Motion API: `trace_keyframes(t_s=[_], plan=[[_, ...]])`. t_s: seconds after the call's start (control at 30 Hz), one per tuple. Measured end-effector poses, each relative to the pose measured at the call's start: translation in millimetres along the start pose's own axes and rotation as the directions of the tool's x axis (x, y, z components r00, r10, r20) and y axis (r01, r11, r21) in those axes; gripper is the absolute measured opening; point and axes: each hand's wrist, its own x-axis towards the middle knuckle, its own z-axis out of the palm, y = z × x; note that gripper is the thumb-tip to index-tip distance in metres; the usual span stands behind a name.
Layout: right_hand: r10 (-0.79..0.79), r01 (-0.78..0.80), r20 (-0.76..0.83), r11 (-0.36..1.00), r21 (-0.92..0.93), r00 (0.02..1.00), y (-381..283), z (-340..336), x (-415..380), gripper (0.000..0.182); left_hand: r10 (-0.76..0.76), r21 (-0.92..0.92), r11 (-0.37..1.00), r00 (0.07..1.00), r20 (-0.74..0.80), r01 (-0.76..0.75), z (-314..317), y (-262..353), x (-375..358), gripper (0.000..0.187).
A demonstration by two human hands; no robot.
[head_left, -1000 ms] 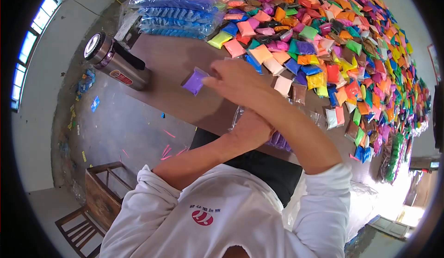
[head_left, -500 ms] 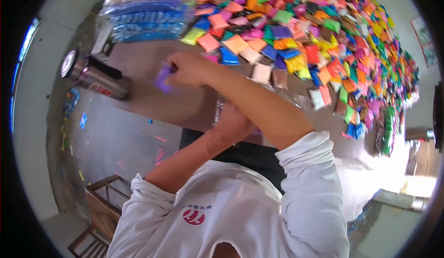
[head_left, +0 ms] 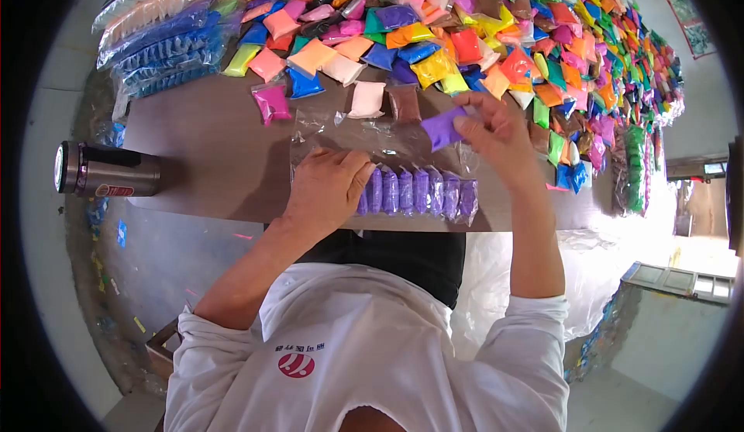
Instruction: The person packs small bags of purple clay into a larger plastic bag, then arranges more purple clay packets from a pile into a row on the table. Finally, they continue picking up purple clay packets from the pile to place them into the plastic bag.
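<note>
A clear plastic bag [head_left: 387,147] lies on the table in front of me, with a row of small purple packets [head_left: 421,192] standing side by side in its near part. My left hand [head_left: 327,185] is closed over the left end of the bag, its thumb against the row; it hides the leftmost packets. Above the bag's right side, my right hand [head_left: 500,134] pinches one loose purple packet [head_left: 443,128] between thumb and fingers. Just beyond the bag lie a pale pink packet [head_left: 366,99] and a brown packet [head_left: 404,103].
A large heap of colourful packets [head_left: 465,44] covers the far and right side of the table [head_left: 209,145]. Filled clear bags [head_left: 167,44] are stacked at the far left. A steel flask [head_left: 108,170] is at the left table edge. A magenta packet [head_left: 271,103] lies apart.
My right hand has swung from the left side over to the right, with a purple packet in it. The row in the bag, covered by my arms before, now shows. The view has turned.
</note>
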Motion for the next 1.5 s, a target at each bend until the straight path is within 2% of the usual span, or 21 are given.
trace_keyframes(t_s=[0.03,0.07,0.17,0.27,0.37,0.47,0.57,0.73,0.87,0.97,1.07,1.17,1.27,1.33,1.47,1.5], plan=[[-0.035,0.035,-0.011,0.999,0.021,0.999,7,3,-4,0.033,-0.016,-0.01,1.0,1.0,0.02,0.016,-1,0,1,0.017],[0.015,-0.015,0.021,1.0,-0.005,1.0,11,3,-6,0.032,-0.032,-0.02,0.999,0.999,0.042,0.033,-2,0,2,0.017],[0.029,-0.03,-0.022,0.998,-0.06,0.999,9,4,-10,0.028,-0.074,-0.029,0.996,0.988,0.139,0.079,-15,6,7,0.02],[0.126,-0.095,-0.185,0.981,0.168,0.975,-1,-3,-11,0.024,-0.129,-0.093,0.984,0.965,0.228,0.154,-27,7,10,0.022],[0.127,-0.032,-0.229,0.925,0.378,0.965,12,-25,-11,0.022,-0.201,-0.174,0.954,0.952,0.233,0.244,-35,-1,9,0.026],[0.087,-0.009,-0.195,0.93,0.367,0.977,19,-33,-13,0.024,-0.193,-0.212,0.953,0.974,0.122,0.215,-47,-13,11,0.03],[0.087,-0.041,-0.219,0.978,0.205,0.972,13,-24,-17,0.025,-0.335,-0.301,0.885,0.934,0.123,0.356,-62,-20,12,0.033],[0.081,-0.077,-0.16,0.997,0.03,0.984,6,-13,-17,0.043,-0.458,-0.343,0.831,0.889,0.024,0.437,-69,-55,-2,0.037],[0.077,-0.08,-0.139,0.997,-0.018,0.987,2,-8,-15,0.035,-0.495,-0.391,0.791,0.868,0.045,0.471,-61,-74,-19,0.04],[0.068,-0.07,-0.058,0.997,-0.023,0.996,5,-6,-12,0.027,-0.482,-0.452,0.763,0.873,0.077,0.462,-55,-63,-24,0.036],[0.097,-0.099,-0.023,0.992,-0.075,0.995,5,5,-10,0.022,-0.44,-0.488,0.79,0.897,-0.029,0.372,-54,-49,-16,0.029],[0.109,-0.113,-0.033,0.986,-0.124,0.993,-1,23,-9,0.025,-0.312,-0.375,0.889,0.947,-0.08,0.262,-65,-22,2,0.022],[0.085,-0.093,-0.05,0.979,-0.183,0.995,-5,37,-8,0.028,-0.195,-0.325,0.931,0.979,-0.06,0.166,-57,-1,13,0.02],[0.03,-0.038,-0.032,0.965,-0.258,0.999,-5,45,-7,0.029,-0.127,-0.314,0.94,0.991,0.033,0.131,-42,5,17,0.017],[-0.001,0.005,0.014,0.959,-0.284,1.0,-8,55,-3,0.027,0.001,-0.249,0.968,0.986,0.168,0.041,-14,15,19,0.016],[0.002,-0.001,0.002,0.961,-0.275,1.0,-9,57,-1,0.027,0.006,-0.229,0.973,0.989,0.149,0.029,-9,15,18,0.016]])
